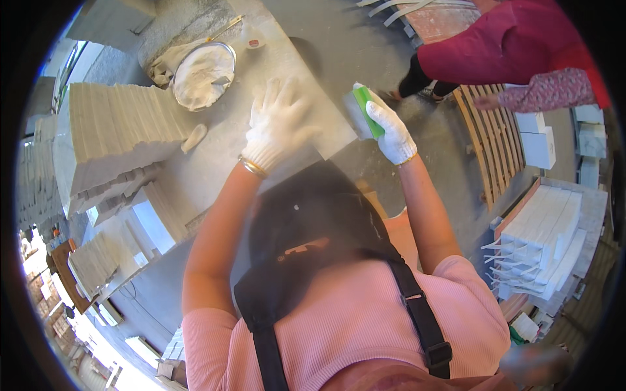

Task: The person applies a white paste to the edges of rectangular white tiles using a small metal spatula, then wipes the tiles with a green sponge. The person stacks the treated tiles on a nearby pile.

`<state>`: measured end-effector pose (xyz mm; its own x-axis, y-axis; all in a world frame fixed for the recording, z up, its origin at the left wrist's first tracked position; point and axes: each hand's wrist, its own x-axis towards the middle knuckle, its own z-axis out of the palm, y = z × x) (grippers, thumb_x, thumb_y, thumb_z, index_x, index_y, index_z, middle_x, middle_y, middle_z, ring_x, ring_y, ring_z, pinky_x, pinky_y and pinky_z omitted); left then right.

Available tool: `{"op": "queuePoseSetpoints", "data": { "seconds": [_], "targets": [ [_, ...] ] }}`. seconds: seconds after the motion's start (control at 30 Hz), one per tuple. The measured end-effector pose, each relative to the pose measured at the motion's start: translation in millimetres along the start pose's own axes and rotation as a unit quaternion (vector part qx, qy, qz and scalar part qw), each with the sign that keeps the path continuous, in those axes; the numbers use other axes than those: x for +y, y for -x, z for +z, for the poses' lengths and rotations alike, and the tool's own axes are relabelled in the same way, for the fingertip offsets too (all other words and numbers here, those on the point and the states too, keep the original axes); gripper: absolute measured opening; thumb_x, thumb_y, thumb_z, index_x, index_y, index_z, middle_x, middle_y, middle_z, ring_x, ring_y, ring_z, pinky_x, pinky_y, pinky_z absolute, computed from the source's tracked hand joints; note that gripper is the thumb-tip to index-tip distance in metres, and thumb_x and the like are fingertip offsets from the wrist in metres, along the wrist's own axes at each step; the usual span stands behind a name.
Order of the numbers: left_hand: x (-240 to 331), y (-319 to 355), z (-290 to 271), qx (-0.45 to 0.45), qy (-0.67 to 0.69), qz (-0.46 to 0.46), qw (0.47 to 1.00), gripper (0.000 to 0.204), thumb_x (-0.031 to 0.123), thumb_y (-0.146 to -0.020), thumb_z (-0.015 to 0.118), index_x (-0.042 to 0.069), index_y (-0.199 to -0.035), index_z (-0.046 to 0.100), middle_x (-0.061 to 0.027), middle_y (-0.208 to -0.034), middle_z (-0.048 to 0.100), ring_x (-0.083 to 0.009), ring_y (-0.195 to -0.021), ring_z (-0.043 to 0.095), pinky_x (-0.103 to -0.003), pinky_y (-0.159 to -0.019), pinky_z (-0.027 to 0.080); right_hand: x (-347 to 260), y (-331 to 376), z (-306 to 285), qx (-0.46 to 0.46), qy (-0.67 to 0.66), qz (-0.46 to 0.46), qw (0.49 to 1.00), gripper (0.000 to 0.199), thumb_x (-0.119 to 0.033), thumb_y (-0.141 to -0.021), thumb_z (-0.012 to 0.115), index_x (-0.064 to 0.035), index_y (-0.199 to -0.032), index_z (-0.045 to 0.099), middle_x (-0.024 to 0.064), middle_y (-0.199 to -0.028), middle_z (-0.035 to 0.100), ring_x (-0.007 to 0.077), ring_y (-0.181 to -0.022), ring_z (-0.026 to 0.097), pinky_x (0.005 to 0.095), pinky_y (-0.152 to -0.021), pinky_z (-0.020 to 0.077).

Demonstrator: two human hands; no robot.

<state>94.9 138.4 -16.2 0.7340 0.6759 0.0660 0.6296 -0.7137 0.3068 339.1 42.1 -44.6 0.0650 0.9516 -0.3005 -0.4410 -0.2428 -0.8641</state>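
My left hand (277, 124), in a white knit glove, is spread with its fingers apart over the pale, dusty tabletop (218, 146). The frame does not settle whether it touches the surface. Past the table's right edge, my right hand (393, 133), also gloved, grips a green-backed brush (370, 114). Its pale bristles face left and look blurred. Beyond my left hand stands a round metal-rimmed bowl (233, 58) holding white powdery material. A beige cloth (163, 65) lies beside the bowl, and a white bottle (253, 38) is close by.
Tall stacks of pale slabs (120, 124) crowd the table's left side. At the upper right a person in red (495, 42) bends near a slatted wooden pallet (495, 140). Strapped white pieces (541, 228) are piled at the right. My black apron (313, 215) meets the table edge.
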Motion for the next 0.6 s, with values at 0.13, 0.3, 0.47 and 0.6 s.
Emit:
{"op": "queuePoseSetpoints", "data": {
  "seconds": [0.13, 0.3, 0.47, 0.6],
  "targets": [
    [6.1, 12.0, 22.5, 0.06, -0.021, 0.005, 0.998, 0.077, 0.063, -0.084, 0.064, 0.015, -0.145, 0.053, -0.0236, -0.158, 0.035, -0.0529, -0.142, 0.032, -0.063, -0.112, 0.03, -2.8, 14.1, 0.3, -0.007, 0.056, 0.044, 0.997, 0.069, -0.031, -0.098, 0.063, -0.0023, -0.156, 0.038, 0.0089, -0.153, 0.048, 0.018, -0.139, 0.046, 0.0313, -0.115, 0.0336],
    [-7.4, 6.9, 24.7, 0.036, -0.014, 0.044, 0.998, 0.086, 0.074, -0.085, 0.052, 0.015, -0.148, 0.049, -0.0234, -0.157, 0.036, -0.0501, -0.143, 0.032, -0.064, -0.115, 0.025, 0.0, 17.5, 5.1, -0.039, 0.18, -0.027, 0.983, 0.071, -0.027, -0.094, 0.068, -0.0009, -0.154, 0.04, 0.0076, -0.15, 0.051, 0.0157, -0.135, 0.046, 0.0294, -0.113, 0.0342],
    [-5.6, 6.4, 23.2, 0.044, -0.043, 0.047, 0.997, 0.088, 0.077, -0.085, 0.046, 0.016, -0.148, 0.049, -0.0217, -0.155, 0.039, -0.0481, -0.142, 0.034, -0.063, -0.116, 0.025, 11.7, -9.8, 14.6, 0.01, 0.202, -0.054, 0.978, 0.068, -0.021, -0.092, 0.069, -0.0018, -0.152, 0.044, 0.0106, -0.146, 0.054, 0.0164, -0.132, 0.05, 0.0303, -0.111, 0.0371],
    [-5.7, 8.0, 23.1, 0.053, -0.055, 0.05, 0.996, 0.088, 0.078, -0.085, 0.046, 0.016, -0.148, 0.049, -0.0204, -0.156, 0.039, -0.0472, -0.143, 0.033, -0.063, -0.117, 0.024, -2.2, 18.8, 9.9, -0.018, 0.202, -0.048, 0.978, 0.068, -0.02, -0.091, 0.071, -0.0029, -0.152, 0.045, 0.0121, -0.145, 0.055, 0.0176, -0.132, 0.051, 0.0307, -0.111, 0.0378]
  ]
}}
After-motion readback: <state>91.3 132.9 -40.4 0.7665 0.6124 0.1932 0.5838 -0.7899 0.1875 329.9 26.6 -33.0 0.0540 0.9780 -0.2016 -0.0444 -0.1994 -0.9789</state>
